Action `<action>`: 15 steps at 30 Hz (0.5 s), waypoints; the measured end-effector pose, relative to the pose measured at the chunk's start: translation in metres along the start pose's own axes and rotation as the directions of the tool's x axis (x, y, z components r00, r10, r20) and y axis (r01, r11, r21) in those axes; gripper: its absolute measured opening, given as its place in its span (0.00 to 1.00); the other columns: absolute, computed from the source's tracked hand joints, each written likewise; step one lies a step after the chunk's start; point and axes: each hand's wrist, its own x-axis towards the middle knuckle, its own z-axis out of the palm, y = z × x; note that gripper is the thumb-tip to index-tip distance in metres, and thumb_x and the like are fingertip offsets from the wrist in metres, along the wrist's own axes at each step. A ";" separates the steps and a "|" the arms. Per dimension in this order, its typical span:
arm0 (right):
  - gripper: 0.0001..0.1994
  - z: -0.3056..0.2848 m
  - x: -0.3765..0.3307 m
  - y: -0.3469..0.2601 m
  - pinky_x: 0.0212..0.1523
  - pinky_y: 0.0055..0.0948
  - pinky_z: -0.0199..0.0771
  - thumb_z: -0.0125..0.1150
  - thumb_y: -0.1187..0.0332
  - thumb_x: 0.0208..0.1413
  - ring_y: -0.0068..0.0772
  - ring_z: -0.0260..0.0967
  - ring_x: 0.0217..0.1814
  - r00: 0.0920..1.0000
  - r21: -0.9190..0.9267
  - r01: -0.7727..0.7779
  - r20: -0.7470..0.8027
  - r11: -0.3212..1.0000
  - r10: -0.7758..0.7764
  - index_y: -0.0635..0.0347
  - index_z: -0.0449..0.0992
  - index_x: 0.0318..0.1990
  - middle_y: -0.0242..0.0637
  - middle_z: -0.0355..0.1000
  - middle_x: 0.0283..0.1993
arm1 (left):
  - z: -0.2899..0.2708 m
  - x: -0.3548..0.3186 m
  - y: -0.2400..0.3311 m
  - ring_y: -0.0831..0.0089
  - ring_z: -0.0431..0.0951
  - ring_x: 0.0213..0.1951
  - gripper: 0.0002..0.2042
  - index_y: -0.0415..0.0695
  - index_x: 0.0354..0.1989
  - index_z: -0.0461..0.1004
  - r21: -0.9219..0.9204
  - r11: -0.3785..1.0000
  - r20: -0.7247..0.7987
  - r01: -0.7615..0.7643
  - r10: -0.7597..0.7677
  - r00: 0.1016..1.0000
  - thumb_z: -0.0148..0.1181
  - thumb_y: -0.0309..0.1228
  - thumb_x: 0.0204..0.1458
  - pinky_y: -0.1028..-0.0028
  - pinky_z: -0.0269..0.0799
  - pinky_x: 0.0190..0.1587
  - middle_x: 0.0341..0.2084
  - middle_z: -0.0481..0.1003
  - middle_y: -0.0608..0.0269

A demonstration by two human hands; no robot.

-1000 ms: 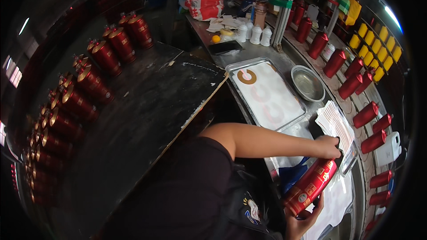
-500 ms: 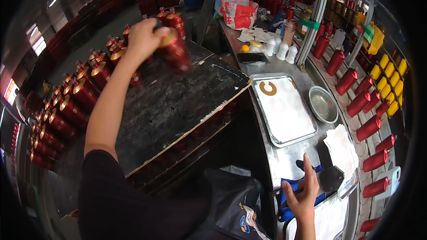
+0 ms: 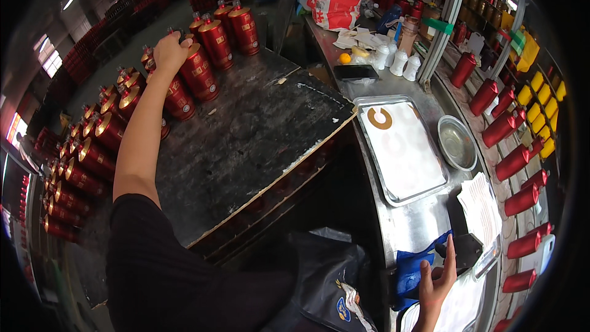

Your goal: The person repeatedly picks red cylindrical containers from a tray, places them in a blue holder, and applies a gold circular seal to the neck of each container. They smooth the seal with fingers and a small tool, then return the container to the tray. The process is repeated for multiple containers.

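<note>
My left hand [image 3: 171,54] reaches over the black board [image 3: 246,147], its fingers closed about the top of a red bottle with gold trim [image 3: 200,75]. That bottle stands at the front of the group; the hand hides part of its neck. Close by are other upright red bottles, one [image 3: 244,31] at the far end and one [image 3: 216,44] beside it. Low on the right, my right hand [image 3: 437,283] is held with thumb and forefinger apart and nothing in it. A blue cloth [image 3: 413,270] and a black block-like object [image 3: 462,251] lie near that hand.
On the metal bench sit a tray with a white sheet [image 3: 402,154] and a brown C-shaped piece [image 3: 380,118], a metal bowl [image 3: 458,142], a paper stack [image 3: 479,209], a phone [image 3: 356,72] and white bottles [image 3: 398,63]. Red bottles [image 3: 522,200] line the right side.
My left hand has moved left and away from me; the bottle that was tilted and blurred in it now stands upright among the others. My right hand has shifted slightly down and right in view, still open.
</note>
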 end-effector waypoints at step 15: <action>0.32 -0.003 -0.033 -0.003 0.29 0.32 0.69 0.75 0.65 0.49 0.33 0.67 0.27 0.999 0.099 0.043 -0.013 0.994 -0.042 0.62 0.73 0.63 0.42 0.74 0.34 | 0.004 0.016 0.025 0.40 0.78 0.52 0.35 0.40 0.68 0.63 0.046 0.997 0.000 0.063 -0.063 0.998 0.58 0.52 0.59 0.50 0.73 0.55 0.53 0.78 0.41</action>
